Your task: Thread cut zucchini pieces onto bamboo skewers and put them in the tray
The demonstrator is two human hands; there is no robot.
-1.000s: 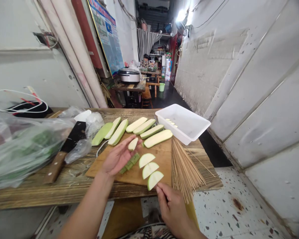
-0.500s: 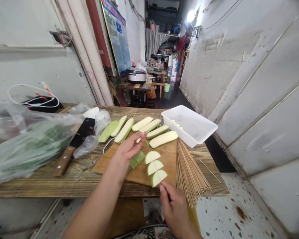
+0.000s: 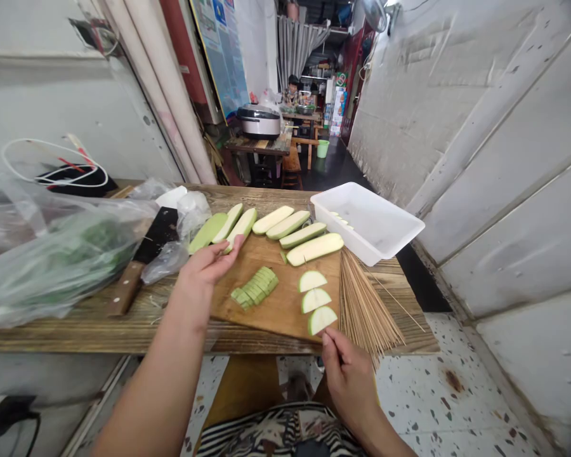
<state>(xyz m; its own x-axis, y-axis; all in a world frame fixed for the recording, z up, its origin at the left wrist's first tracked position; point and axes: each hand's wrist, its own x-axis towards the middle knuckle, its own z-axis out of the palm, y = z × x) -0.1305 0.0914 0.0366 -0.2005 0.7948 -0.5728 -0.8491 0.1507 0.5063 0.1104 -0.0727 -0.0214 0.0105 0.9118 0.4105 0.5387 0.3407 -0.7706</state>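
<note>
Head view
- Left hand [image 3: 209,263]: open wide, fingertips just at the squash strips [image 3: 290,228] ahead of it.
- Right hand [image 3: 349,381]: pinched narrow; whatever it holds is too thin to tell.
- Cut so far: three half-moon slices [image 3: 314,301] in a row ahead of the right hand, and a sliced stack [image 3: 254,285] between the hands, all on the cutting board [image 3: 276,317].
- Still uncut: the strips.
- Ahead of the right hand: bamboo skewers [image 3: 366,304] and a white plastic tub [image 3: 361,251] holding a few slices.
- Far-off wall poster [image 3: 221,51]: writing unreadable.
</note>
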